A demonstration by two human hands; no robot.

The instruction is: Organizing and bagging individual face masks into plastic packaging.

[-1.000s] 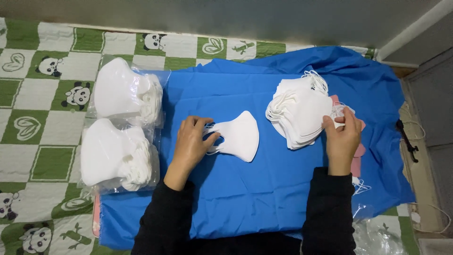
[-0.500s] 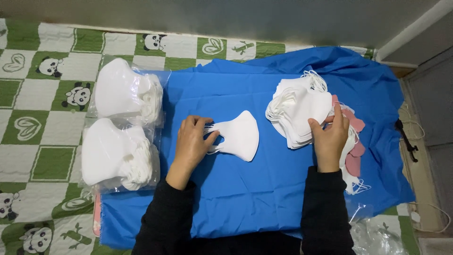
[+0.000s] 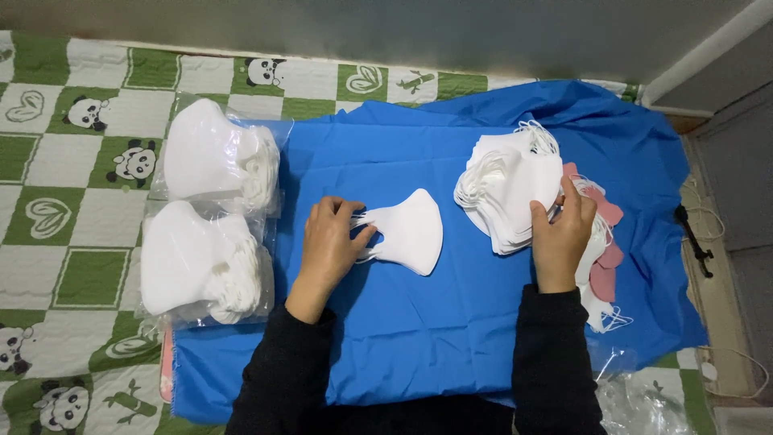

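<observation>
I look down on a green and white quilt (image 3: pixel 72 201) printed with pandas, and spread over it a big blue cloth (image 3: pixel 419 338) that takes up most of my view. On the cloth's left edge sit two clear bags stuffed with white masks, the upper bag (image 3: pixel 217 157) just above the lower bag (image 3: pixel 205 266), the two touching. Toward the right lies a loose stack of white masks (image 3: pixel 503 189), its ear loops sticking out at the top, and a few pink masks (image 3: pixel 604 242) peek from beneath it on the right side. My right hand (image 3: pixel 561 238) rests on the stack's right edge, fingers curled over the top masks and gripping them; how many it holds I cannot tell. In the middle of the cloth one single white mask (image 3: pixel 411 232) lies flat, well apart from the stack. My left hand (image 3: pixel 328 242) pinches its ear loop end between thumb and fingers, the palm resting on the cloth.
</observation>
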